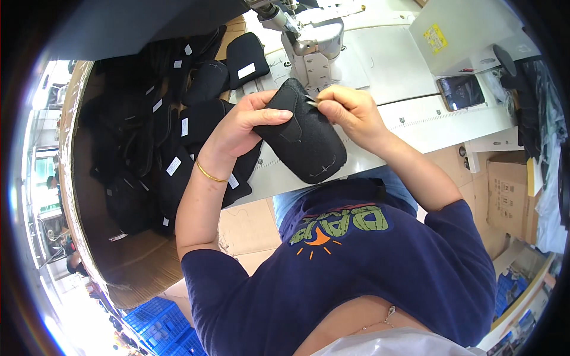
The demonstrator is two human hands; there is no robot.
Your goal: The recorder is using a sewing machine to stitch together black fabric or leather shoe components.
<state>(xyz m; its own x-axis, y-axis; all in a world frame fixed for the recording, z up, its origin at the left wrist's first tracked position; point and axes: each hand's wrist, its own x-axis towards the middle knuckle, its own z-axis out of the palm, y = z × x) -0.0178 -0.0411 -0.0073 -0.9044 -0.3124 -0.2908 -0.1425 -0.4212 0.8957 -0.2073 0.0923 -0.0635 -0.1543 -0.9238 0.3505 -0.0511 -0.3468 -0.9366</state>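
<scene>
Black pad (317, 145) up over the front edge of the desk (383, 59), nr the sewing machine (312, 56)! L hand (249, 121) has it pinched by the upper left rim, thumb on top, fingers mostly hidden behind. R hand (351, 115): fingers closed around a small metal tool (312, 103), tip by the pad's upper right edge, contact hard to tell. Looks light, prob. soft padded fabric, so it'd bend, not break; not v. slippery, I'd guess. Best hold: the rim, thumb flat, clear of that tip.

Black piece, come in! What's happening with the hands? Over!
Left hand gripping black piece. Right hand pinching small metal tool near piece's upper edge. Sewing machine just beyond, not blocking.
</scene>
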